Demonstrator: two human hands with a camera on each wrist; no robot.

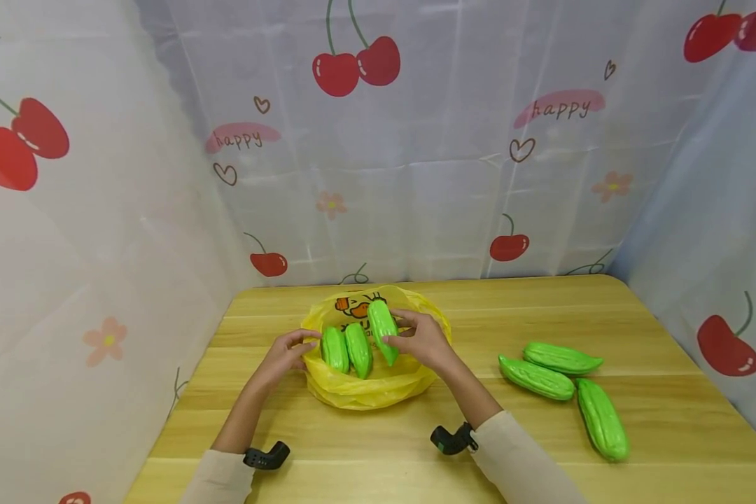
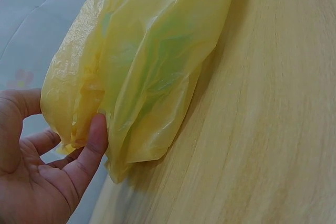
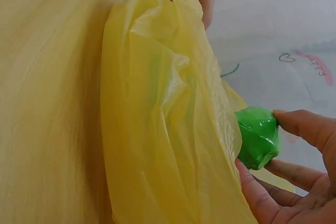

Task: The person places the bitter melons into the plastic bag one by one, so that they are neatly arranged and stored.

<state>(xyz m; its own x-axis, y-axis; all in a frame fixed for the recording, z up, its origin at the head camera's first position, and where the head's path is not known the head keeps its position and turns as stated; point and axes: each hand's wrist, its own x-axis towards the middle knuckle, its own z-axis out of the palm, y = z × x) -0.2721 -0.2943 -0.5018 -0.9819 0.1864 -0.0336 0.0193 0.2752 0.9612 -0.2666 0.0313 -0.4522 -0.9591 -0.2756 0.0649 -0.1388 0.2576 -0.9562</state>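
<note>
A yellow plastic bag (image 1: 372, 397) lies spread open on the table, its mouth facing up. Inside it two bright green bitter melons, one on the left (image 1: 334, 350) and one beside it (image 1: 358, 350), lie side by side. My right hand (image 1: 423, 341) grips a third bitter melon (image 1: 383, 329) between thumb and fingers, within the bag's mouth; its end (image 3: 257, 137) shows past the rim in the right wrist view. At the bag's left rim, my left hand (image 1: 283, 357) pinches the plastic, with thumb and fingers (image 2: 96, 136) on either side of the edge.
Three more bitter melons, one at the back (image 1: 561, 358), one at the left (image 1: 535, 378) and one in front (image 1: 603, 420), lie on the wooden table (image 1: 365, 462) to the right. A cherry-printed curtain (image 1: 416, 196) encloses the back and sides.
</note>
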